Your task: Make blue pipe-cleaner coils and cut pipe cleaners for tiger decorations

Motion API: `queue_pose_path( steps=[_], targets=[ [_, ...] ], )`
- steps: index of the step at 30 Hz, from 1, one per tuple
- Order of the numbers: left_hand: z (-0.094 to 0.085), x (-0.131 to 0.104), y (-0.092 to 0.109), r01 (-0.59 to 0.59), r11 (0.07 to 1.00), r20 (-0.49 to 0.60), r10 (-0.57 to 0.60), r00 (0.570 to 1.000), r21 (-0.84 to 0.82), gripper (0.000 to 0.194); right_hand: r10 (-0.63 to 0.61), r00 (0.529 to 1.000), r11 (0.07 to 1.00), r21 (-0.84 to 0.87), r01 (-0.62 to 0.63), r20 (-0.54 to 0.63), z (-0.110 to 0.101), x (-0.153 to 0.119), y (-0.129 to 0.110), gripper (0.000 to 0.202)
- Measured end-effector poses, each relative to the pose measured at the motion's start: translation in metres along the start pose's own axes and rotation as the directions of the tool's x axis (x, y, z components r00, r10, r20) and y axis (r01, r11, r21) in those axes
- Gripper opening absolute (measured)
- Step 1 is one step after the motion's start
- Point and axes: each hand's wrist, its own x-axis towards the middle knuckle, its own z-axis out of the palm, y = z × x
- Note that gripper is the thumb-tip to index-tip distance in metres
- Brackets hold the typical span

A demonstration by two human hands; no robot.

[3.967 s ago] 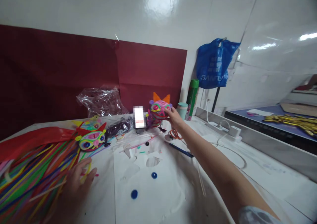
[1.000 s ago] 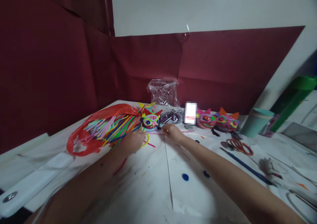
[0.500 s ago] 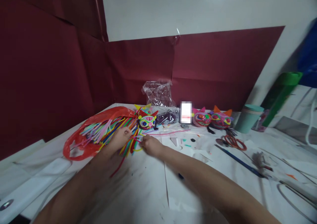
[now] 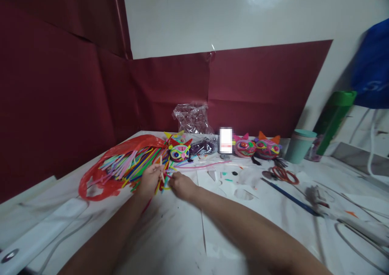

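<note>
A toy head (image 4: 179, 151) and bundle (image 4: 136, 165) crowd close. Left hand (image 4: 151, 178) pinches a strip (image 4: 162, 170), near-upright; right hand (image 4: 182, 185), grip unclear.

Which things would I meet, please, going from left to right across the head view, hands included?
Long white plastic bar, left hand, right hand, round pink-eared multicoloured ornament, round orange-eared multicoloured ornament, pale green cylindrical cup, blue plastic bag.
</note>
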Motion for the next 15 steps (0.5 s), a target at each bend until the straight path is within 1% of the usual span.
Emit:
queue_pose_path(
  steps=[2, 4, 6, 8, 11, 13, 15],
  targets=[
    [-0.002, -0.004, -0.001, -0.01, 1.0, -0.037, 0.01, 0.999, 0.0, 0.027, 0.043, 0.998, 0.996, 0.077, -0.039, -0.048, 0.0, 0.0, -0.001, 0.01],
    [-0.003, -0.007, 0.001, -0.021, 1.0, -0.077, 0.022, 0.997, 0.009, 0.023, 0.11, 0.988, 0.98, 0.179, -0.089, -0.111, -0.007, -0.001, 0.002, 0.008],
    [0.0, -0.012, 0.004, -0.021, 1.0, -0.073, 0.023, 0.997, 0.021, 0.021, 0.188, 0.971, 0.944, 0.299, -0.138, -0.146, -0.016, -0.005, 0.004, 0.011],
    [0.007, -0.019, 0.007, -0.002, 0.999, -0.015, 0.002, 1.0, 0.037, 0.022, 0.244, 0.96, 0.892, 0.42, -0.165, -0.141, -0.022, -0.011, 0.004, 0.017],
    [0.024, -0.033, 0.008, 0.041, 0.997, 0.099, -0.047, 0.994, 0.061, 0.024, 0.291, 0.949, 0.808, 0.562, -0.178, -0.118, -0.021, -0.025, -0.003, 0.022],
    [0.034, -0.041, 0.007, 0.059, 0.996, 0.163, -0.07, 0.984, 0.073, 0.025, 0.33, 0.936, 0.761, 0.621, -0.187, -0.122, -0.018, -0.036, -0.008, 0.023],
    [0.039, -0.046, 0.005, 0.07, 0.994, 0.211, -0.086, 0.974, 0.082, 0.024, 0.375, 0.916, 0.728, 0.657, -0.195, -0.144, -0.017, -0.047, -0.012, 0.022]
  ],
)
